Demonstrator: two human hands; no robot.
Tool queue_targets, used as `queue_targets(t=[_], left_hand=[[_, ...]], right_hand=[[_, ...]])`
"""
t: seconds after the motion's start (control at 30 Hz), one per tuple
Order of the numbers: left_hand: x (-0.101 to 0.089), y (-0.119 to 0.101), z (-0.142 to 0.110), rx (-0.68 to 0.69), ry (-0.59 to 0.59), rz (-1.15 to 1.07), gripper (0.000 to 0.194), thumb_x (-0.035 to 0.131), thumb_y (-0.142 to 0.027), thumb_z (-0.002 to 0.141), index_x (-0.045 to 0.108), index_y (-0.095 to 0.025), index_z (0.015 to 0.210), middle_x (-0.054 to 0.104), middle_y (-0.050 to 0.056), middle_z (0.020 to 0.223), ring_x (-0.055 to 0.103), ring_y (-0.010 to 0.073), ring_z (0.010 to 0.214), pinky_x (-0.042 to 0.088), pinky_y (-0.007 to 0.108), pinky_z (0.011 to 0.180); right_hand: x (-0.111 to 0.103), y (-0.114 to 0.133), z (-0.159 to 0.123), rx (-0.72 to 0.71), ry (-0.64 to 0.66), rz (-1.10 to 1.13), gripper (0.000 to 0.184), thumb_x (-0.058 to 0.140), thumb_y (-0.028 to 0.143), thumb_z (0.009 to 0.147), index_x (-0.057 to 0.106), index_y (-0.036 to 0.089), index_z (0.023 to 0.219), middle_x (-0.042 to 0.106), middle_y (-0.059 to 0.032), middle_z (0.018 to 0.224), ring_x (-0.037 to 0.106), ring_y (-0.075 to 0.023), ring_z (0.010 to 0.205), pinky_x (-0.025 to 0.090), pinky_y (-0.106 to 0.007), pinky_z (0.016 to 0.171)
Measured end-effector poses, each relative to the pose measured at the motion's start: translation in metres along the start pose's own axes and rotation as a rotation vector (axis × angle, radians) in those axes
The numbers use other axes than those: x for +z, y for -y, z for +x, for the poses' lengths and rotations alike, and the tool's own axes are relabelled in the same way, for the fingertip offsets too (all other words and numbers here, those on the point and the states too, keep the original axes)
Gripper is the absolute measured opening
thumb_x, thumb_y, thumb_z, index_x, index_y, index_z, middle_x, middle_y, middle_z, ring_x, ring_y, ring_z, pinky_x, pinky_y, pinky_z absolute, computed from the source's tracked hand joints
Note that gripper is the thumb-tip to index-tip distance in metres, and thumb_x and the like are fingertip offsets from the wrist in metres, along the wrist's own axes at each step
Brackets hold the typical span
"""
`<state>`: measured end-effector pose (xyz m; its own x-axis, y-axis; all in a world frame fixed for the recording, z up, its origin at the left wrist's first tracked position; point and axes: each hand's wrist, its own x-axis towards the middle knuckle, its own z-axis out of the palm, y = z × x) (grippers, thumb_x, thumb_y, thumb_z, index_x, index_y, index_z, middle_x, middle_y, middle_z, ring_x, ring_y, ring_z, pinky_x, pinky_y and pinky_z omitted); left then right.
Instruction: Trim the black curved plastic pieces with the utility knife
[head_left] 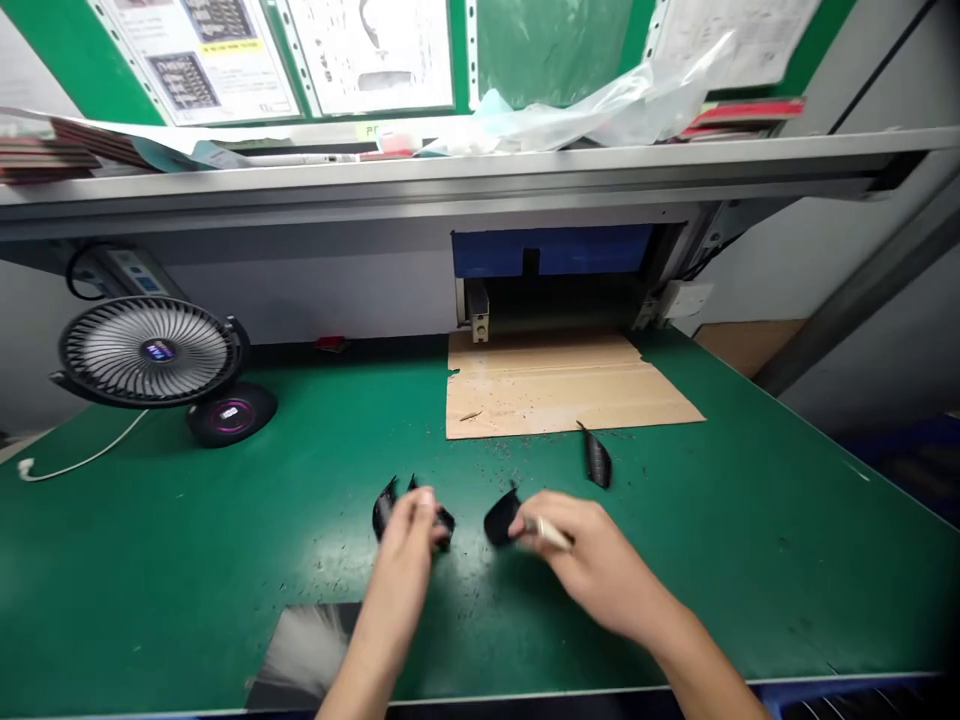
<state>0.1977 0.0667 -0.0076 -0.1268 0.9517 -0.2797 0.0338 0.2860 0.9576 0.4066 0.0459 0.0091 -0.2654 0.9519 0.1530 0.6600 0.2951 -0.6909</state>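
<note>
My left hand (412,530) is closed, fingers pinched on a black curved plastic piece (384,506) that shows on both sides of the fingers. It is slightly blurred, and the fingers hide the piece's middle. In my right hand (589,555) is a slim tool with a pale handle (551,532); its working end cannot be made out. A second black curved piece (500,518) is at the right fingertips; whether they grip it or only touch it is unclear. Farther back on the right, a narrow black curved piece (598,460) lies alone.
Dark crumbs are scattered over the green table (720,540). A cardboard sheet (555,390) lies before a blue-topped opening (555,252). On the left stands a small fan (154,350). A grey-black sheet (300,650) lies at the front edge. Overhead runs a metal shelf (420,185).
</note>
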Motion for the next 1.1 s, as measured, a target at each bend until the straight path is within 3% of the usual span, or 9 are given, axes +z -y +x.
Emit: queue_targets(t=[0.07, 0.13, 0.2, 0.27, 0.4, 0.5, 0.6, 0.73, 1.1], left_hand=[[0.012, -0.003, -0.019, -0.276, 0.309, -0.332, 0.045, 0.057, -0.054, 0.084, 0.060, -0.015, 0.105, 0.062, 0.012, 0.098, 0.061, 0.0237, 0.092, 0.050, 0.037, 0.085], [0.021, -0.007, -0.027, -0.372, 0.412, -0.569, 0.034, 0.070, -0.043, 0.079, 0.060, -0.015, 0.094, 0.061, 0.008, 0.085, 0.062, 0.0189, 0.078, 0.052, 0.030, 0.073], [0.025, -0.011, -0.027, -0.311, 0.249, -0.784, 0.026, 0.076, -0.029, 0.075, 0.055, -0.015, 0.083, 0.057, 0.002, 0.077, 0.058, 0.0133, 0.069, 0.051, 0.025, 0.067], [0.022, -0.015, -0.023, -0.188, 0.031, -1.017, 0.025, 0.074, -0.023, 0.079, 0.050, -0.016, 0.076, 0.049, -0.004, 0.068, 0.052, 0.0082, 0.062, 0.052, 0.024, 0.068], [0.012, -0.024, -0.020, -0.009, -0.146, -1.306, 0.041, 0.061, -0.022, 0.088, 0.031, -0.018, 0.059, 0.022, -0.008, 0.054, 0.030, 0.0053, 0.045, 0.044, 0.019, 0.051], [0.010, -0.028, -0.028, 0.058, -0.202, -1.318, 0.047, 0.059, -0.021, 0.087, 0.023, -0.019, 0.058, 0.013, -0.007, 0.054, 0.025, 0.0068, 0.045, 0.035, 0.018, 0.043], [0.010, -0.028, -0.035, 0.139, -0.233, -1.273, 0.048, 0.058, -0.023, 0.087, 0.020, -0.019, 0.058, 0.011, -0.007, 0.055, 0.022, 0.0075, 0.045, 0.031, 0.019, 0.041], [0.011, -0.027, -0.042, 0.214, -0.259, -1.197, 0.049, 0.056, -0.026, 0.089, 0.019, -0.019, 0.057, 0.011, -0.006, 0.054, 0.021, 0.0082, 0.046, 0.029, 0.019, 0.041], [0.012, -0.038, -0.055, 0.255, -0.238, -1.086, 0.048, 0.052, -0.027, 0.093, 0.023, -0.018, 0.055, 0.013, -0.005, 0.054, 0.020, 0.0088, 0.047, 0.032, 0.020, 0.041]], right_hand=[[0.003, 0.022, -0.015, -0.192, 0.152, 0.094, 0.042, 0.043, -0.003, 0.081, 0.068, 0.028, 0.095, 0.067, 0.0049, 0.098, 0.061, -0.0117, 0.091, 0.046, -0.020, 0.080], [0.010, 0.033, -0.028, -0.306, 0.129, 0.081, 0.049, 0.038, -0.003, 0.082, 0.066, 0.029, 0.106, 0.064, 0.0020, 0.111, 0.059, -0.0150, 0.100, 0.047, -0.025, 0.085], [0.022, 0.034, -0.040, -0.261, -0.076, 0.020, 0.042, 0.042, 0.008, 0.089, 0.061, 0.028, 0.121, 0.056, -0.0049, 0.125, 0.057, -0.0206, 0.104, 0.049, -0.031, 0.084], [0.038, 0.031, -0.051, -0.125, -0.238, 0.058, 0.042, 0.048, 0.025, 0.093, 0.050, 0.026, 0.135, 0.048, -0.0105, 0.132, 0.058, -0.0228, 0.100, 0.053, -0.032, 0.078], [0.065, 0.034, -0.064, 0.056, -0.173, 0.335, 0.038, 0.043, 0.033, 0.098, 0.051, 0.028, 0.136, 0.060, -0.0058, 0.102, 0.061, -0.0160, 0.078, 0.051, -0.023, 0.066], [0.073, 0.044, -0.061, 0.146, -0.106, 0.442, 0.033, 0.043, 0.035, 0.098, 0.063, 0.026, 0.123, 0.058, -0.0019, 0.078, 0.056, -0.0139, 0.062, 0.044, -0.022, 0.055], [0.070, 0.051, -0.054, 0.217, -0.028, 0.475, 0.034, 0.045, 0.041, 0.096, 0.069, 0.026, 0.113, 0.054, -0.0008, 0.070, 0.053, -0.0142, 0.059, 0.040, -0.023, 0.050], [0.062, 0.054, -0.048, 0.204, 0.054, 0.415, 0.033, 0.044, 0.042, 0.096, 0.073, 0.027, 0.100, 0.055, 0.0003, 0.064, 0.054, -0.0148, 0.059, 0.038, -0.024, 0.053], [0.066, 0.052, -0.059, 0.094, -0.082, 0.125, 0.029, 0.041, 0.034, 0.098, 0.067, 0.027, 0.110, 0.057, -0.0004, 0.069, 0.056, -0.0149, 0.056, 0.041, -0.024, 0.050]])
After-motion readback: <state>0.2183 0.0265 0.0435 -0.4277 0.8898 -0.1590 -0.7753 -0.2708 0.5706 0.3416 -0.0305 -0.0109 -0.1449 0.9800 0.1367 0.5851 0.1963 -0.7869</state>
